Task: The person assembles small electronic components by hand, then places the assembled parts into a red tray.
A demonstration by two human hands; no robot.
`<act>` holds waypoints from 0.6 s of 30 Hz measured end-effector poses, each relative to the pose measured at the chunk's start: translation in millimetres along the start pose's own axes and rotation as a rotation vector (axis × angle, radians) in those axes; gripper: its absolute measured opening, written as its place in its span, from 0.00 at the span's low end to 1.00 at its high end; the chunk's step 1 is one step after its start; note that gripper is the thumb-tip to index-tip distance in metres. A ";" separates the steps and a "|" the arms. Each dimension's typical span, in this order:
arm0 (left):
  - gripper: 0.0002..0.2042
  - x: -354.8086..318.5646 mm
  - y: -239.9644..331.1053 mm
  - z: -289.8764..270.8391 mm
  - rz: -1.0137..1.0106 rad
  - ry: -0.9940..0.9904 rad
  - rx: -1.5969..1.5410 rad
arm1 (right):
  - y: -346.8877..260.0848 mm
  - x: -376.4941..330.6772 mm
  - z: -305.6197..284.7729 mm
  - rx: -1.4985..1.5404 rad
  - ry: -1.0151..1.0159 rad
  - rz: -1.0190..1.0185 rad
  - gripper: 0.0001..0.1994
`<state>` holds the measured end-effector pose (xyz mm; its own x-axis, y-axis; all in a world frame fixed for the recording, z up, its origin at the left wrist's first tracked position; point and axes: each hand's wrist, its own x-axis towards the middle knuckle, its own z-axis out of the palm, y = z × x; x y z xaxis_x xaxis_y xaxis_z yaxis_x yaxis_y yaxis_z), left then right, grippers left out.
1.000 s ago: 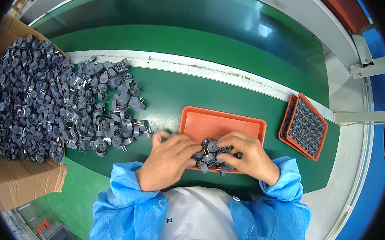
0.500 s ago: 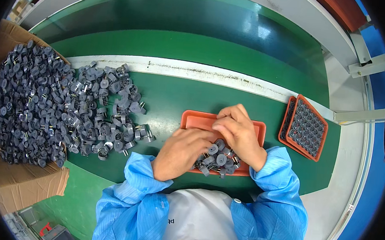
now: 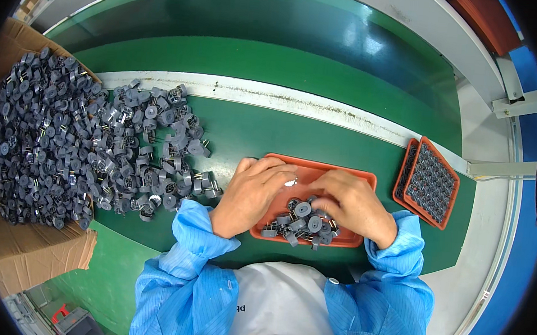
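An orange-red plastic tray (image 3: 366,193) lies in front of me on the green bench. A heap of dark grey round plug parts with metal pins (image 3: 302,223) sits in its near half. At the tray's left side, my left hand (image 3: 253,194) is closed, and a small shiny silver piece (image 3: 290,182) shows at its fingertips; the rest of it is hidden. My right hand (image 3: 359,206) hovers over the right side of the tray with fingers bent. Its thumb stands apart from the fingers beside the heap, and nothing shows between them.
A cardboard box (image 3: 38,257) on the left spills a large pile of the same grey parts (image 3: 95,149) onto the bench. At the right, two stacked orange-red trays (image 3: 444,218) hold rows of dark parts. A white rail (image 3: 285,103) runs along the back.
My hands were close together over the tray and have moved apart. The right hand has come down toward the heap, while the left has shifted slightly up and left.
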<state>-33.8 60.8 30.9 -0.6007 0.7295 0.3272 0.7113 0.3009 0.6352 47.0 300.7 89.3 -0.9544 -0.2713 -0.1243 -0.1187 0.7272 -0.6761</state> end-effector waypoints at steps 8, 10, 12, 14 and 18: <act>0.19 -7.5 3.5 10.6 -0.034 0.134 0.167 | -3.6 -0.7 10.0 0.260 -0.157 0.175 0.18; 0.19 -10.0 5.0 13.7 -0.068 0.177 0.188 | 0.0 -3.2 14.5 0.249 -0.106 0.067 0.18; 0.20 -10.2 7.6 17.2 -0.130 0.214 0.214 | -0.5 -5.5 20.1 0.239 -0.056 -0.040 0.19; 0.20 -8.3 10.0 16.2 -0.158 0.219 0.229 | -4.8 -5.7 27.1 0.233 0.027 -0.072 0.20; 0.17 -11.2 14.6 13.1 -0.145 0.293 0.107 | -1.8 -10.3 35.8 0.144 0.072 -0.082 0.20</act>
<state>-11.9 65.0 27.3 -0.7667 0.4713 0.4359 0.6357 0.4624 0.6181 66.8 279.6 65.8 -0.9610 -0.2761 -0.0156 -0.1613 0.6055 -0.7793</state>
